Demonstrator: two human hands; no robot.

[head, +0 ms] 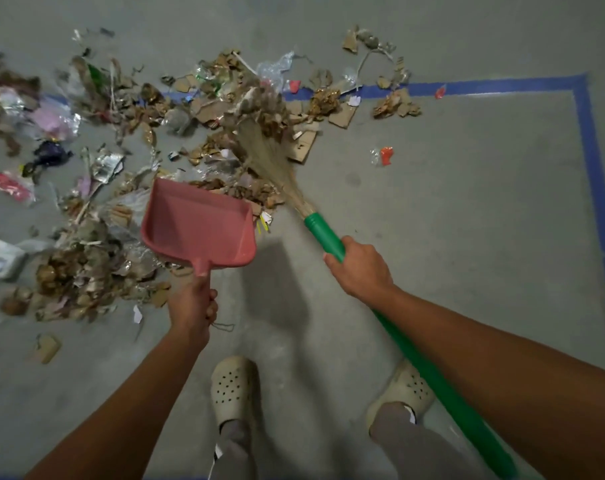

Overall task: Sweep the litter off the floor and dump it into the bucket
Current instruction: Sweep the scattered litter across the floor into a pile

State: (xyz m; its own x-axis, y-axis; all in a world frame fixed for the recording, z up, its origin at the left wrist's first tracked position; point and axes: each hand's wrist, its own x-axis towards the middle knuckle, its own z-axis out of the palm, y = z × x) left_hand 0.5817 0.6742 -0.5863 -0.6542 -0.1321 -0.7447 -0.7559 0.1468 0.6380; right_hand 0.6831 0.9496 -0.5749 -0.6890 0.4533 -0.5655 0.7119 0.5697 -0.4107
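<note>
Litter (342, 116) of torn brown cardboard, dry leaves, foil scraps and clear plastic wrappers lies strewn over the grey concrete floor (467, 220). It spreads from 9 o'clock round to 1 o'clock of the person's feet, thickest at 10 and 12 o'clock. A few red-and-clear wrappers lie apart from the rest at 1 o'clock.

A pink plastic dustpan (197, 226) sits at 11 o'clock of the feet with its open mouth turned toward the scraps at 12 o'clock. More leaves and paper are heaped just beside its 9 o'clock wall. Whether its lip touches the floor cannot be told. The left hand (190, 303) grips its short handle from 6 o'clock, fingers (211, 306) curled tight round the stub.

The right hand (360, 268) holds a broom with a long green plastic handle (415, 344), fingers clamped round the shaft near its upper end. The handle slants from 5 o'clock up to 11 o'clock. The broom's pale straw bristles (270, 157) fan out, blurred, into the cardboard just beyond the dustpan's far corner.

A strip of blue tape (588, 133) runs across the floor under the far scraps and turns a corner at 2 o'clock. Two cream perforated clogs (233, 389) stand at 6 o'clock.
</note>
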